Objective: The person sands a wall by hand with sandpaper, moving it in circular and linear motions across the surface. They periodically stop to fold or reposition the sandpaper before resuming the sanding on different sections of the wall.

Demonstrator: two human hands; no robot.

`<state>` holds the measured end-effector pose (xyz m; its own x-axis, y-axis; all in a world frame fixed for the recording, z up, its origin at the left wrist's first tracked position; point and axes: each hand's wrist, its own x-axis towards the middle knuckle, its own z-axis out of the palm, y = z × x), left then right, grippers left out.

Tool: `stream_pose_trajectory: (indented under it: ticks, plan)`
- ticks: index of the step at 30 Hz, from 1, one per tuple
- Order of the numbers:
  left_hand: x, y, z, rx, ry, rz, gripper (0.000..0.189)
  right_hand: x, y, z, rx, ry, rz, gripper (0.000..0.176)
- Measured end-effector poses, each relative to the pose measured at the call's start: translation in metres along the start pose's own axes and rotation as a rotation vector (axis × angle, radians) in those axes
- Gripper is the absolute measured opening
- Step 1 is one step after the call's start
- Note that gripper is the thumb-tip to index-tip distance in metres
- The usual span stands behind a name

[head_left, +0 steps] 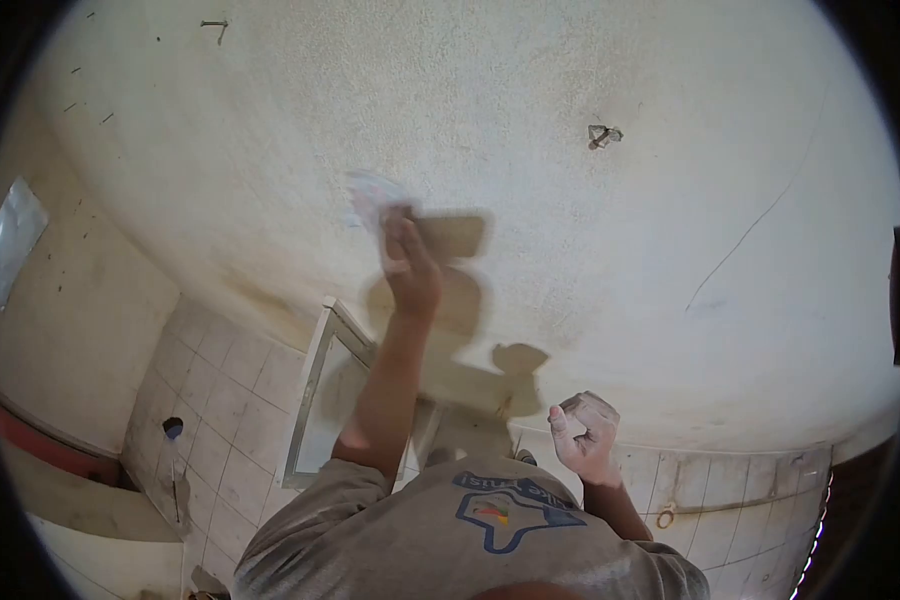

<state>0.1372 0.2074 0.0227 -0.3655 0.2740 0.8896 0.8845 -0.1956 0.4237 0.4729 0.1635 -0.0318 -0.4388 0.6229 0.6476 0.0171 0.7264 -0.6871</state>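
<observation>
My left hand (407, 250) is raised against the pale wall (530, 90), its fingers closed on a thin whitish sheet (375, 195). Motion blurs the sheet, and its material is unclear. A brownish rectangular shadow (460, 235) lies just right of these fingers. Lower and to the right, my right hand (585, 435) is held in front of the body with its fingers curled in and whitish dust on them. Nothing shows inside its curl.
A pale-framed panel (310, 400) leans beneath my left forearm. Bent metal fixtures (602, 136) (215, 24) stick out of the wall. A thin crack (740, 240) runs down its right side. Tiles (240, 430) line the lower area, with a dark hole (173, 428) at left.
</observation>
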Motion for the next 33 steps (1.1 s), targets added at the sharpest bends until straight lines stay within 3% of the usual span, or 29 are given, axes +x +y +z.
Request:
stream_pose_trajectory:
  ticks: [3, 5, 7, 9, 14, 16, 19, 23, 24, 25, 27, 29, 31, 33]
  plan:
    - [0.051, 0.002, -0.013, 0.031, 0.215, -0.119, 0.056, -0.001, 0.002, 0.000, 0.048, 0.021, -0.004, 0.027]
    - [0.087, 0.020, -0.019, -0.017, 0.203, 0.080, 0.051, 0.000, 0.003, 0.003, 0.060, 0.022, -0.006, 0.028]
    - [0.118, 0.035, -0.013, 0.192, 0.148, 0.469, 0.051, -0.002, 0.007, 0.005, 0.047, 0.009, -0.025, 0.029]
    - [0.127, 0.073, 0.001, 0.263, 0.132, 0.553, 0.054, 0.000, 0.009, 0.005, 0.045, -0.016, -0.031, 0.027]
    - [0.062, 0.110, 0.016, 0.098, -0.337, 0.450, 0.070, 0.000, 0.005, 0.005, 0.088, -0.074, -0.007, 0.022]
    - [0.031, 0.083, 0.006, 0.211, -0.332, 0.403, 0.065, 0.003, 0.000, 0.004, 0.091, -0.078, -0.015, 0.023]
    - [-0.019, -0.021, -0.007, 0.114, -0.084, 0.180, 0.051, 0.003, 0.014, 0.018, 0.079, -0.092, 0.016, 0.024]
    - [-0.007, -0.068, -0.033, -0.041, 0.167, -0.433, 0.049, 0.009, -0.001, 0.021, 0.046, -0.074, 0.043, 0.026]
    - [0.022, -0.074, -0.046, -0.023, 0.249, -0.342, 0.050, 0.013, -0.012, 0.030, 0.078, -0.061, 0.033, 0.015]
    - [0.056, -0.071, -0.053, -0.001, 0.326, -0.257, 0.051, 0.016, -0.019, 0.031, 0.069, -0.067, 0.019, 0.016]
    - [0.115, -0.014, -0.067, -0.133, 0.360, -0.289, 0.049, 0.025, -0.034, 0.032, 0.052, -0.080, -0.006, 0.017]
    - [0.149, 0.007, -0.046, -0.048, 0.387, 0.048, 0.051, 0.036, -0.055, 0.036, 0.052, -0.111, -0.031, 0.023]
    - [0.154, 0.072, -0.052, 0.262, 0.207, 0.106, 0.053, 0.047, -0.081, 0.037, 0.052, -0.158, -0.071, 0.026]
    - [0.141, 0.106, -0.066, 0.126, 0.029, 0.107, 0.054, 0.064, -0.112, 0.035, 0.043, -0.214, -0.133, 0.026]
